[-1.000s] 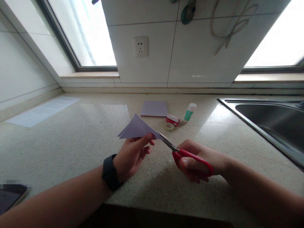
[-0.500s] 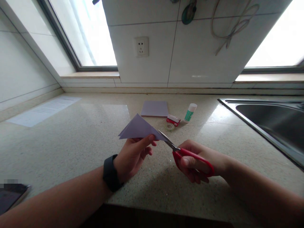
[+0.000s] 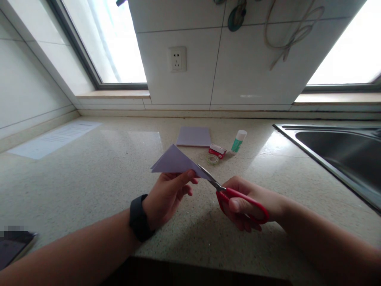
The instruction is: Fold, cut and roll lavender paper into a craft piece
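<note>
A folded triangle of pale purple paper (image 3: pixel 175 161) is pinched along its lower edge by my left hand (image 3: pixel 171 194), thumb on top; a dark watch is on that wrist. My right hand (image 3: pixel 245 202) is wrapped round the red handles of a pair of scissors (image 3: pixel 244 200). Their metal blades point up and left and meet the paper's right corner. One blade lies over the paper's edge; the other is mostly hidden behind it. Both hands are held above the speckled counter.
Behind the paper lie a stack of purple paper (image 3: pixel 194 136), a small red-and-white box (image 3: pixel 217 151), a tape roll (image 3: pixel 212 159) and an upright glue stick (image 3: pixel 238 142). A printed sheet (image 3: pixel 56 139) lies far left, a phone (image 3: pixel 14 246) near left. A steel sink (image 3: pixel 300 141) is at right.
The paper's left corner has shifted slightly right and its folded layers sit closer together. The scissor blades look a little nearer to closed on the paper's right corner.
</note>
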### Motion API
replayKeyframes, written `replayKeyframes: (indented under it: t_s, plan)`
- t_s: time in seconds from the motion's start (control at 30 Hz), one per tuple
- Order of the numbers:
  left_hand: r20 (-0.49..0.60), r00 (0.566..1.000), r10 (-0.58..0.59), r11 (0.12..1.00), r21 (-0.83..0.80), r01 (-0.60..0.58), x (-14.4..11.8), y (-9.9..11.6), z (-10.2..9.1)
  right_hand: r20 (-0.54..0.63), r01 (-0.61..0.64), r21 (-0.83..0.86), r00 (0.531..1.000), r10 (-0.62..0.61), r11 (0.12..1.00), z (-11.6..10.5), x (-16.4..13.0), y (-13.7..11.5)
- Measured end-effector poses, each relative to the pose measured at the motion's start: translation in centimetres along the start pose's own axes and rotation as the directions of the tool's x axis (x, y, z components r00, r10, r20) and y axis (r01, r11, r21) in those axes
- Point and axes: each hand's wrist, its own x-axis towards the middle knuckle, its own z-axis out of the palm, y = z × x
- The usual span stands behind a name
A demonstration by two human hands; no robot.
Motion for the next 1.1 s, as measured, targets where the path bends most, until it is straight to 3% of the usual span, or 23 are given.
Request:
replayKeyframes:
  t_s: [0.57, 0.93, 1.1]
  plan:
    - [0.013, 1.0, -0.004, 0.999, 0.032, 0.003, -0.13, -0.03, 0.05, -0.021, -0.008, -0.003, 1.0, 0.008, 1.0, 0.39, 0.07, -0.39]
    - [0.098, 0.995, 0.011, 0.997, 0.077, -0.018, -0.22, -0.17, 0.05, -0.014, 0.025, 0.01, 1.0, -0.025, 1.0, 0.65, 0.07, -0.15]
    - [0.088, 0.996, 0.007, 0.996, 0.083, -0.015, -0.18, -0.2, 0.08, -0.045, -0.014, 0.019, 0.999, 0.014, 1.0, 0.73, 0.16, -0.17]
